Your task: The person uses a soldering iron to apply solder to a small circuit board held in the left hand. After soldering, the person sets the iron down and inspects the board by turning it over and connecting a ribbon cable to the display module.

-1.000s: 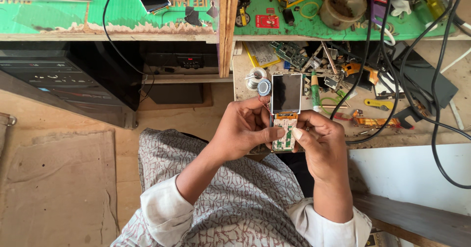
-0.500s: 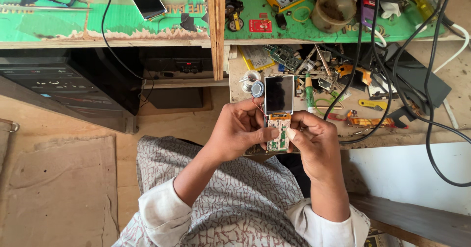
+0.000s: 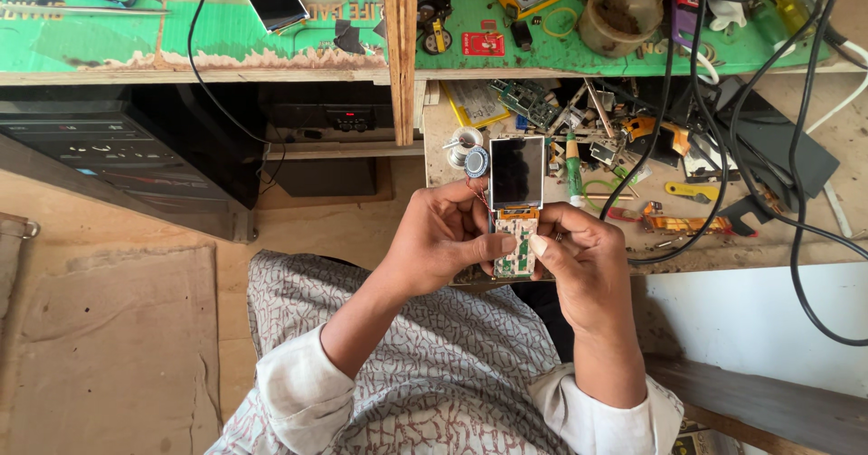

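Little has shifted since the earlier frames: both hands keep the same pinch on the phone board, which now sits slightly lower and more upright in view, screen still pointing away from the body.

Left hand (image 3: 440, 238) wraps the left edge of the phone circuit board (image 3: 516, 243), thumb pressed on the green keypad area, fingers curled behind. Right hand (image 3: 586, 261) grips the right edge, thumb tip on the board just beside the left thumb; a ring shows on one finger. Both hands closed on the board, held above the lap, in front of the lower wooden shelf (image 3: 796, 238).

Dark rectangular screen (image 3: 516, 172) sticks up from the board's top, joined by an orange flex strip (image 3: 517, 212). A small round speaker (image 3: 476, 161) hangs on thin wires at upper left of the screen, near a solder wire spool (image 3: 465, 142).

Shelf behind is cluttered: green-handled screwdriver (image 3: 572, 161) just right of the screen, yellow-handled tool (image 3: 691, 190), loose boards and parts, black cables (image 3: 723, 148) looping across. Green-topped upper bench (image 3: 226, 30) holds a small loose display (image 3: 275, 1), a red chip board (image 3: 483, 44) and a round plastic tub (image 3: 619, 14). Black box-like unit (image 3: 117, 161) sits under the bench at left. Patterned fabric (image 3: 434, 365) covers the lap, white cuffs at both wrists.
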